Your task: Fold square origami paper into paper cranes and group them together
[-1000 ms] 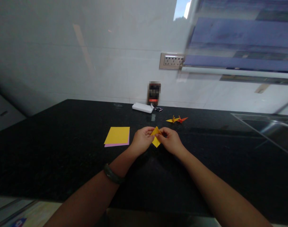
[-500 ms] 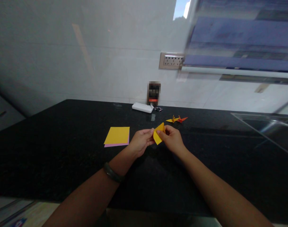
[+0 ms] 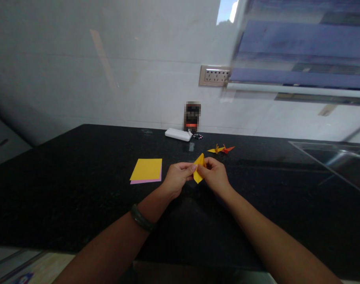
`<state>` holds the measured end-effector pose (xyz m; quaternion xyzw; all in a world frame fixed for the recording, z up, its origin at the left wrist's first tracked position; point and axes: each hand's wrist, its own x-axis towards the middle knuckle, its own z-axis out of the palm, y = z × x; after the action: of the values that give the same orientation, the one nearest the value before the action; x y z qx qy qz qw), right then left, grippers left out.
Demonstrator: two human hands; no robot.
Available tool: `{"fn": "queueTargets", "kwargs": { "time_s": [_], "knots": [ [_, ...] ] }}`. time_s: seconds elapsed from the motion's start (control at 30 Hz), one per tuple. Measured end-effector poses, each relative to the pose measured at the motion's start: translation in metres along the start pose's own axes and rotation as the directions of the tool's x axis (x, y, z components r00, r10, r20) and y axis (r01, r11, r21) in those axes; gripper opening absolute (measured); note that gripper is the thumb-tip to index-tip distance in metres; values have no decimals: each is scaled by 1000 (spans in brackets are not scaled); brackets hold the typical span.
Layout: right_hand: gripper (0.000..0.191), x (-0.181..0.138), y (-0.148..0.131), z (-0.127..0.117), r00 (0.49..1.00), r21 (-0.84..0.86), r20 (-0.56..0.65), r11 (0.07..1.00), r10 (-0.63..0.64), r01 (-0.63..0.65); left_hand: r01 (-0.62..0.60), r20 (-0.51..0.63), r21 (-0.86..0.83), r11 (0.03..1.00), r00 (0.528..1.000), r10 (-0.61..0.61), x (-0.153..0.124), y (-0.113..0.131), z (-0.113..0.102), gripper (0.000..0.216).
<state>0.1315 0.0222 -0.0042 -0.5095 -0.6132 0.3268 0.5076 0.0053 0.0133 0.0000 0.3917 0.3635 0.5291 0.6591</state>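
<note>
A yellow sheet of origami paper (image 3: 199,176), partly folded, is held between both hands above the dark countertop. My left hand (image 3: 177,178) pinches its left side with thumb and fingers; a dark green bangle (image 3: 142,219) circles that wrist. At the paper's right side, my right hand (image 3: 215,175) grips it, thumb pressed on the near face. The fingers behind the paper are partly hidden. Left of my hands lie flat square sheets, a yellow sheet (image 3: 146,169) on top of a pink sheet (image 3: 147,182).
Behind my hands sit a yellow folded crane (image 3: 217,150) and an orange folded crane (image 3: 228,149). A white oblong case (image 3: 178,134) with a beaded strap (image 3: 197,136) lies near the wall, before a pixelated upright object (image 3: 193,116). A sink (image 3: 339,157) is set into the countertop (image 3: 79,189) at right.
The paper's folds have drawn closer together, so it looks narrower and more pointed. My left thumb has moved right, onto the paper near my right thumb. Everything else stays in place.
</note>
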Motion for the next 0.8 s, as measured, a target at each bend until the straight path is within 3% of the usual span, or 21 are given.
{"fn": "queueTargets", "kwargs": {
  "time_s": [0.2, 0.53, 0.8],
  "knots": [
    [17, -2, -8, -1, 997, 169, 53, 983, 57, -65, -66, -82, 87, 994, 994, 73, 3, -1, -1, 28],
    [20, 0, -10, -3, 998, 90, 19, 994, 56, -58, -129, -116, 222, 966, 981, 158, 1, 3, 1, 22],
    [16, -2, -10, -1, 995, 153, 76, 985, 68, -79, -138, -142, 273, 952, 973, 182, 0, 4, 3, 21]
  ]
}}
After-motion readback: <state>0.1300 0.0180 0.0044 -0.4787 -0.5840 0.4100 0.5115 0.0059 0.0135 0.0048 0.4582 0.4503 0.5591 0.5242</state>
